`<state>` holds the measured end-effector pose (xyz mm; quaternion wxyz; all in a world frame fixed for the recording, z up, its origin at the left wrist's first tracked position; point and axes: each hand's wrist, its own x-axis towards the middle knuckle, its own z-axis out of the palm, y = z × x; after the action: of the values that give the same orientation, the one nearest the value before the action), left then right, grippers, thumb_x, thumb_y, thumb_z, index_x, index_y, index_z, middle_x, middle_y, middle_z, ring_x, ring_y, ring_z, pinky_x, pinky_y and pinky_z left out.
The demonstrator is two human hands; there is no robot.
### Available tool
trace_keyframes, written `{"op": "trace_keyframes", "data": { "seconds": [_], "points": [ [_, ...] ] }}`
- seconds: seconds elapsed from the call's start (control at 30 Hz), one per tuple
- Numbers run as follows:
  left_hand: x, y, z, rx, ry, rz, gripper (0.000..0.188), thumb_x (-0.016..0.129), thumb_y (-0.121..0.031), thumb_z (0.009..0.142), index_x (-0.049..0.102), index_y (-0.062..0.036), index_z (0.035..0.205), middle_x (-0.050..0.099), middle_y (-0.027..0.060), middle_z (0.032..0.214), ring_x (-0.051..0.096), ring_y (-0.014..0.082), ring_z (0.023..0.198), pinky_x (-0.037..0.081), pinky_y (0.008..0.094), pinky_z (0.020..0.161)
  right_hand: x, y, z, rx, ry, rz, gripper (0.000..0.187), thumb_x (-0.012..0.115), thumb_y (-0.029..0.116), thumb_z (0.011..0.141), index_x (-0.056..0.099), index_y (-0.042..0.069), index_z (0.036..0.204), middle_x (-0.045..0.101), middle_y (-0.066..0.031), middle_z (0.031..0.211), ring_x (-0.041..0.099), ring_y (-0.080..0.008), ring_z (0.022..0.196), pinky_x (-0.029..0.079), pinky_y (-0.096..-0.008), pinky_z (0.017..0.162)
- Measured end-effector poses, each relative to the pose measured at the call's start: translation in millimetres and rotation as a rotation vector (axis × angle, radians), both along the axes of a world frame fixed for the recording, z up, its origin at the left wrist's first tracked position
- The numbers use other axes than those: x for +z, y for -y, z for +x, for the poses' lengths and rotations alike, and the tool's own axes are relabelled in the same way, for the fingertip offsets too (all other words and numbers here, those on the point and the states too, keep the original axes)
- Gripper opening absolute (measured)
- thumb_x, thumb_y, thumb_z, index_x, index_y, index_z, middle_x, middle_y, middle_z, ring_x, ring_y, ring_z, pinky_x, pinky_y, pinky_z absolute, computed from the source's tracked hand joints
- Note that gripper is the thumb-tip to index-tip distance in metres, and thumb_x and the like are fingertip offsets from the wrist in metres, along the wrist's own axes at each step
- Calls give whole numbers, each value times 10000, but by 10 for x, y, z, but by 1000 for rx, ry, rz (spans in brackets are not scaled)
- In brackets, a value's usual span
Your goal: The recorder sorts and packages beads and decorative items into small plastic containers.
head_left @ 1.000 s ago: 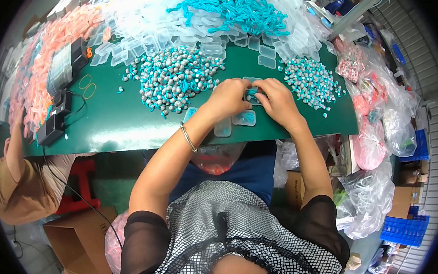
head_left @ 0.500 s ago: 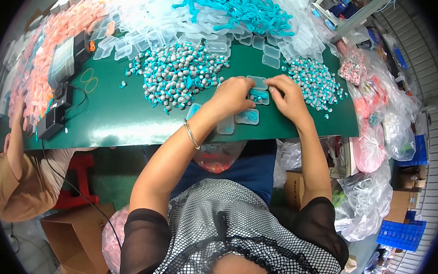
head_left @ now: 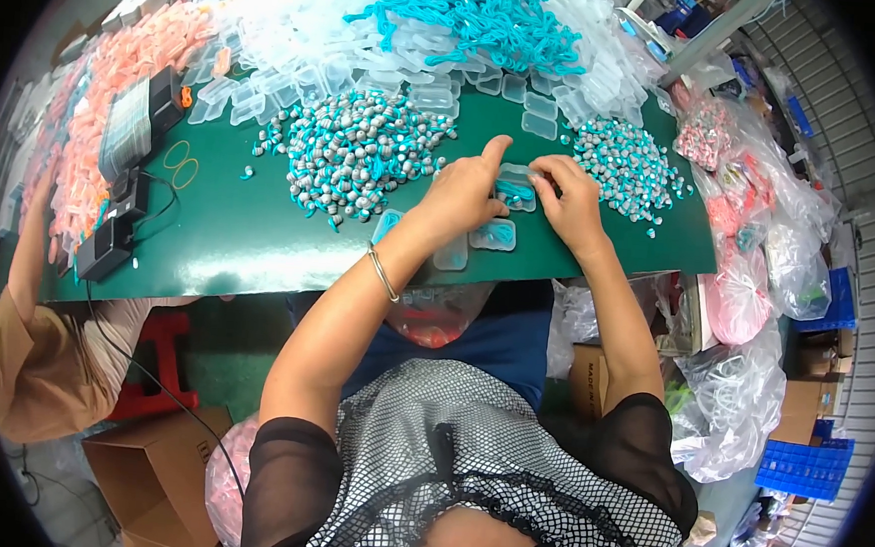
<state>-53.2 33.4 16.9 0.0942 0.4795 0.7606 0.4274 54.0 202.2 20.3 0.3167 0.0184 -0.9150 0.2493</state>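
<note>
Head view, left to right. At far left, a co-worker's arm (head_left: 26,248) in a tan sleeve, reaching up beside a heap of pink cords (head_left: 118,84). Next, black boxes (head_left: 121,204) with a cable, standing on the green table mat (head_left: 238,251); just beside them, two yellow rubber bands (head_left: 179,162). Along the far edge, a drift of clear plastic cases (head_left: 302,25), topped by a tangle of teal cords (head_left: 474,10). Centre left, a heap of teal-and-grey earplugs (head_left: 355,148) spread on the mat. Below it, three clear cases lying flat near the front edge: one at (head_left: 387,223), one at (head_left: 451,254), one holding teal contents (head_left: 493,235). Left hand (head_left: 468,190), bangle (head_left: 382,272) on its wrist, index finger raised, thumb and remaining fingers pressed on a small clear case (head_left: 515,183). Same case, with teal contents inside, pinched from the other side by the right hand (head_left: 569,196); case thus gripped between both hands, just above the mat, at table centre. Right of the hands, a second, smaller heap of earplugs (head_left: 629,165). At far right, filled clear plastic bags (head_left: 748,282) hanging off the table edge; below them, a blue crate (head_left: 801,466).
</note>
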Motion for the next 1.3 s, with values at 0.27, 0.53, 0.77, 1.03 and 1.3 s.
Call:
{"op": "trace_keyframes", "data": {
  "seconds": [0.27,0.53,0.77,1.03,1.3],
  "points": [
    [-4,-28,-6,66,-10,-78,520,823,-76,681,580,9,1133,678,160,783,678,328,759,522,419,672,-114,-22,66,-80,-17,-124,165,710,5,824,687,14,988,665,-118,879,666,-227,717,536,-313,633],
    [-24,8,10,82,-34,-55,357,830,-108,673,663,3,969,686,128,799,675,313,753,529,411,674,-171,-16,32,-123,-55,-160,172,728,28,828,692,11,995,668,-111,873,668,-218,703,542,-301,627],
    [19,14,19,48,-20,-53,292,820,-116,699,682,-22,938,677,172,879,665,367,844,528,459,727,-194,-12,45,-136,-61,-159,174,729,26,821,689,10,990,658,-115,868,655,-224,698,529,-307,621],
    [3,33,8,58,-12,-33,284,815,-100,703,674,-13,933,685,166,862,672,355,820,530,450,717,-122,80,93,-101,-103,-50,162,705,9,824,678,8,983,665,-143,912,664,-299,785,539,-348,671],
    [73,21,7,20,29,-5,368,797,-63,717,649,-2,1048,677,174,831,677,334,764,525,426,671,-126,167,276,1,-57,109,251,725,37,795,659,18,1036,662,-150,1015,657,-333,919,546,-392,773]
  ]
}}
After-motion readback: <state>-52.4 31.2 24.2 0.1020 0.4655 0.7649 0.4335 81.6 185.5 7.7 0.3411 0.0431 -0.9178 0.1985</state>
